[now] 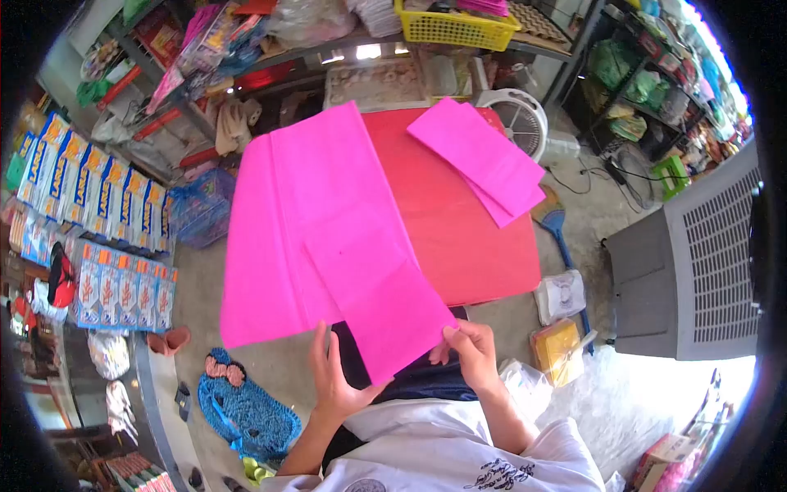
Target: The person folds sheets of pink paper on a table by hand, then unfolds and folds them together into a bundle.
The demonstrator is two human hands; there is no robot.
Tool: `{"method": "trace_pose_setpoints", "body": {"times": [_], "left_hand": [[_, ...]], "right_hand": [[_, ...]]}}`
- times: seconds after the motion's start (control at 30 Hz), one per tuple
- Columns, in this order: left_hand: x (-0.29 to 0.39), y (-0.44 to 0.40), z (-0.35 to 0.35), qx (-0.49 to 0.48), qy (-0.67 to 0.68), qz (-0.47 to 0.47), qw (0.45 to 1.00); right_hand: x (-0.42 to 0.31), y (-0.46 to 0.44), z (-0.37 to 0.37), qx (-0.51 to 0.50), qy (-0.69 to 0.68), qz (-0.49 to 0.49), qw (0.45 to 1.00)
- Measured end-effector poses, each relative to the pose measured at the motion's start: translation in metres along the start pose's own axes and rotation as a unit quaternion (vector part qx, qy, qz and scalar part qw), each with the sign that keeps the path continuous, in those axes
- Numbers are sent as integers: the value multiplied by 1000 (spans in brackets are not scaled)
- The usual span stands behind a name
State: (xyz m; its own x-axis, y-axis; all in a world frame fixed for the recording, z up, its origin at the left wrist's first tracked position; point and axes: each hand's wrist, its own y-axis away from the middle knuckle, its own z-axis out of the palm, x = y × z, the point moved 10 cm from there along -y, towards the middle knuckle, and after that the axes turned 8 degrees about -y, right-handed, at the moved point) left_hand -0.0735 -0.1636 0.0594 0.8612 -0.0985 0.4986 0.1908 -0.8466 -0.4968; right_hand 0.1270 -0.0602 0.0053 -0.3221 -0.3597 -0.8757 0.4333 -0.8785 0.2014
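A folded bright pink paper sheet (393, 316) slants toward me, its near end past the front edge of the red table. My right hand (474, 357) pinches its right corner between thumb and fingers. Spread fingers show on my left hand (338, 385), whose thumb is by the sheet's lower left corner; whether it touches cannot be told. Under the folded sheet lies a large pink sheet (270, 230) with a lengthwise crease, covering the table's left side. Two or so folded pink pieces (479, 160) overlap at the table's far right.
The red table (484, 254) stands before me. A white fan (520, 123), a blue broom (557, 234) and a grey air cooler (689, 254) are to the right. Boxed goods (98, 193) fill the left shelf. A blue mat (246, 414) lies on the floor.
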Motion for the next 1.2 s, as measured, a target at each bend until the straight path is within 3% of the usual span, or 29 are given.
{"method": "trace_pose_setpoints", "body": {"times": [0.1, 0.17, 0.23, 0.27, 0.3, 0.37, 0.43, 0.53, 0.6, 0.7, 0.73, 0.9, 0.93, 1.03, 1.2], "left_hand": [[3, 3, 6, 29, -6, 108, 994], [25, -18, -6, -4, 2, 182, 983], [36, -36, -18, -12, 43, 239, 970], [37, -48, -28, -9, 94, 228, 969], [34, -60, -45, 32, 181, 195, 964], [24, -80, -76, 117, 344, 121, 924], [2, -97, -100, 188, 382, 5, 905], [-16, -139, -100, 217, 497, -180, 820], [-22, -170, -82, 165, 474, -191, 844], [-37, -187, -24, 85, 506, -251, 821], [-42, -188, -4, 58, 520, -249, 815], [-33, -188, 61, -77, 520, -261, 810], [-39, -186, 70, -94, 471, -252, 840], [-71, -159, 113, -144, 408, -266, 861], [-86, -129, 133, -129, 410, -229, 874]], "right_hand": [[-15, 2, 26, -79, 39, -4, 996], [-37, 2, 41, -115, 44, -43, 992], [-73, -1, 41, -113, 22, -142, 983], [-89, -2, 40, -116, 9, -189, 975], [-89, -8, 27, -116, -48, -170, 977], [-127, -15, 17, -13, 84, -274, 958], [-157, -20, 50, -33, 155, -334, 929], [-159, -20, 81, -103, 236, -303, 918], [-131, -29, 70, -124, 250, -223, 934], [-102, -50, 35, -39, 185, -92, 978], [-105, -58, 30, -31, 129, -116, 984], [-181, -111, -31, 43, 395, -233, 887], [-191, -134, -41, 16, 439, -199, 876], [-193, -225, -116, -18, 504, -77, 860], [-208, -299, -176, 48, 652, -158, 740]]}}
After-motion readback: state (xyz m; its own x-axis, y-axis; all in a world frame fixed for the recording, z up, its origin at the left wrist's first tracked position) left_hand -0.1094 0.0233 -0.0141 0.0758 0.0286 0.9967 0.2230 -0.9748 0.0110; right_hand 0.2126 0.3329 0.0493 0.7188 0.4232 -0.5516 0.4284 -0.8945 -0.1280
